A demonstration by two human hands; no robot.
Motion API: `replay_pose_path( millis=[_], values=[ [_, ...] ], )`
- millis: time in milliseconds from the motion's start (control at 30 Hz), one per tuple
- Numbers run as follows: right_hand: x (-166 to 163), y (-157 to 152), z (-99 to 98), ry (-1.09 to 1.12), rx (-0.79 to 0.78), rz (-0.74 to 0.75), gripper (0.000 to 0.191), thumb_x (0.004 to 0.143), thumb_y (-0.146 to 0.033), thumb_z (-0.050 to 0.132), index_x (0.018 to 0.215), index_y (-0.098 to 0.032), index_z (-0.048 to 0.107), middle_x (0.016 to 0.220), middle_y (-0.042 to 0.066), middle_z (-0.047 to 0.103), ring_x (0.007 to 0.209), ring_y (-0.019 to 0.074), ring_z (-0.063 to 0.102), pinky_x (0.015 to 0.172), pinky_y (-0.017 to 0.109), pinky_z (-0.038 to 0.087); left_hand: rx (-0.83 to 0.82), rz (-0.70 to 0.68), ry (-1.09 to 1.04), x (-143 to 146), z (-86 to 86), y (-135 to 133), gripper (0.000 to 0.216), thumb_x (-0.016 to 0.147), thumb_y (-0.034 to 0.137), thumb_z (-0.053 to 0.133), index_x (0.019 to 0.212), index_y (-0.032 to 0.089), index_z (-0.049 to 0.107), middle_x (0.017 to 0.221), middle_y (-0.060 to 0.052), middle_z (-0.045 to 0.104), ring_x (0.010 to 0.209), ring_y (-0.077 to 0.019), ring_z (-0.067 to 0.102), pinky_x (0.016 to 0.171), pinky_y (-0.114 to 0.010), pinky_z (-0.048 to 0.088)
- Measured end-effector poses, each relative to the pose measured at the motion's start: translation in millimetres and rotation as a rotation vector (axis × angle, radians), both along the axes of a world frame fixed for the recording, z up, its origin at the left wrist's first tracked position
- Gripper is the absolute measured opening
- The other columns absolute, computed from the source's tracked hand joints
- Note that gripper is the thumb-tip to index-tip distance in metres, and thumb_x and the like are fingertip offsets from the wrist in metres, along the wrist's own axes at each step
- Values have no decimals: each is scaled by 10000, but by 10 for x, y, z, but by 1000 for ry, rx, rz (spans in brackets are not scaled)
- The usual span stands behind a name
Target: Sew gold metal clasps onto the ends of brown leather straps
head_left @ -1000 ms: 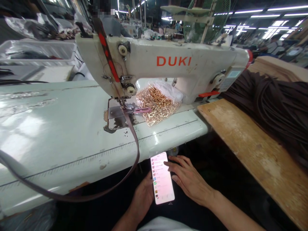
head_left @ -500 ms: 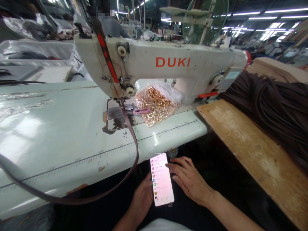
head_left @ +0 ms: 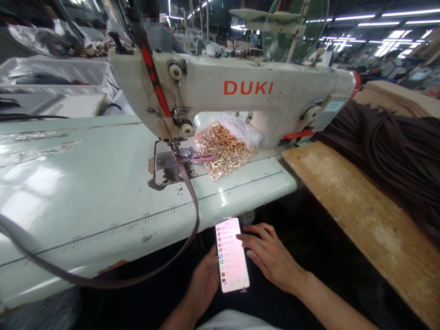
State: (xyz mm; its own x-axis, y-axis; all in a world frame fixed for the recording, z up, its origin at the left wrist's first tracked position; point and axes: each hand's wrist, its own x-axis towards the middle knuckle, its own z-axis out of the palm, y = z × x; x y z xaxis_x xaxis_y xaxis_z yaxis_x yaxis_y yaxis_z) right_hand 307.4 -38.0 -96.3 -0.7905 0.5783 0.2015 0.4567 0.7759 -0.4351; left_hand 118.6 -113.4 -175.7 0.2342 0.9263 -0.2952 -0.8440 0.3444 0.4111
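A smartphone with a bright, list-like screen is held below the front edge of the sewing table. My left hand grips it from its left side, the fingers partly hidden behind it. At its right edge is my right hand, fingers apart and one fingertip over the upper screen; it holds nothing. Beyond the phone, a brown strap runs from under the presser foot of the sewing machine and loops over the table edge to the left. A pink thread snipper lies beside the needle plate.
A plastic bag of gold-coloured metal clasps sits under the machine arm. Right of the table, a wooden board slopes toward me, with a heap of dark brown straps behind it. A white crate stands at back left.
The camera view has shifted very slightly. The phone, both hands and the strap stay in nearly the same places.
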Motion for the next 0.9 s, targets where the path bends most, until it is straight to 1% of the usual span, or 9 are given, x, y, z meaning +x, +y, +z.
replay_pose_path(
  millis=[100,300,500,767,900],
  values=[
    [-8,-4,-7,-12,4,17,223,996,-178,405,1186,-181,523,1223,70,611,1216,233,443,997,438,325,3,-3,3,3,3,10,400,890,188,462,1278,179,559,1143,-63,673,1160,-262,549,1003,-394,364],
    [-15,-12,-30,-29,-1,21,200,1007,-190,387,1151,-168,524,1264,88,587,1224,240,427,1003,449,295,1,0,15,5,63,19,385,854,177,502,1225,163,601,1092,-67,695,1136,-269,567,1005,-398,363],
    [-15,-12,-47,-33,8,29,195,1011,-190,379,1145,-163,518,1283,97,575,1232,244,418,1003,449,281,7,-3,18,-1,70,13,394,873,175,476,1252,165,581,1114,-69,686,1143,-276,563,1006,-416,363],
    [-16,-7,-33,-38,7,39,210,1009,-185,387,1177,-167,512,1279,82,580,1231,241,417,1002,450,281,9,3,26,-1,78,18,412,862,177,496,1267,164,569,1124,-72,681,1155,-280,556,1008,-412,364],
    [-22,-5,-26,-44,0,39,221,1009,-185,384,1188,-179,514,1271,64,587,1236,246,415,1007,453,277,7,0,24,-2,71,15,393,867,172,479,1245,152,586,1129,-77,678,1160,-281,552,1005,-415,368]
  ],
)
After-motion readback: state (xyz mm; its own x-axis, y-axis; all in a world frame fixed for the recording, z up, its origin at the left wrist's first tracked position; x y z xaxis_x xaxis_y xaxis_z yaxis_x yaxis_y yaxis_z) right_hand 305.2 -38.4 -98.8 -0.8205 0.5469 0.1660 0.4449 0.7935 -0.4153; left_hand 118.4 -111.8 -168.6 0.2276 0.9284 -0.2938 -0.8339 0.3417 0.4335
